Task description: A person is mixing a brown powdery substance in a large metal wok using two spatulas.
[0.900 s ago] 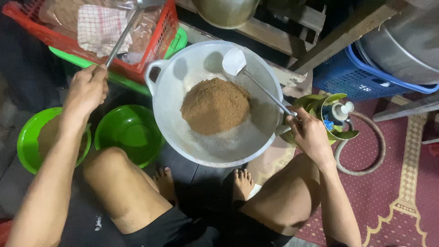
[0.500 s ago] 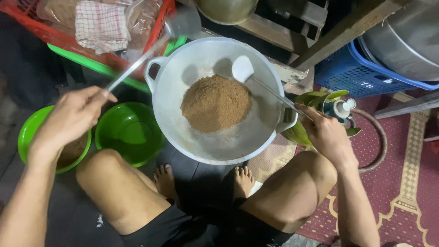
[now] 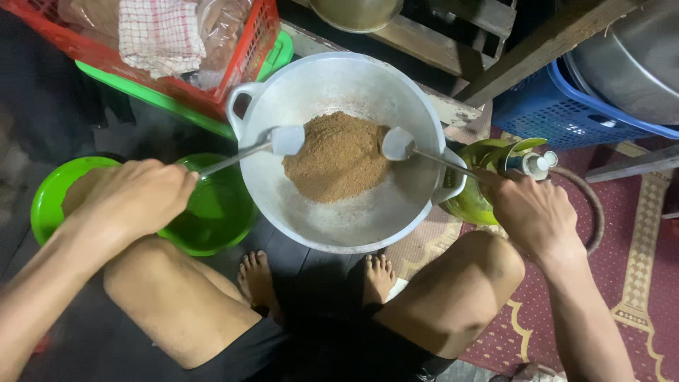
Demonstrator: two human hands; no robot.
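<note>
Second spatula brought into the wok

The left hand [image 3: 134, 198], closed on a spatula [image 3: 286, 139], was swung from the red basket [image 3: 244, 53] into the wok [image 3: 339, 233] (beside the brown powder [image 3: 339, 155]); the right hand [image 3: 530, 212] was kept clamped on its spatula [image 3: 398, 143].

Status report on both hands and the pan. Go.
Left hand and right hand each grip a metal spatula. Both blades over brown crumbly heap in big metal pan. Nothing in the way.

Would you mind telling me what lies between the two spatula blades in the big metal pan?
In the head view, the mound of brown powder lies between the left spatula and the right spatula, inside the pan.
</note>
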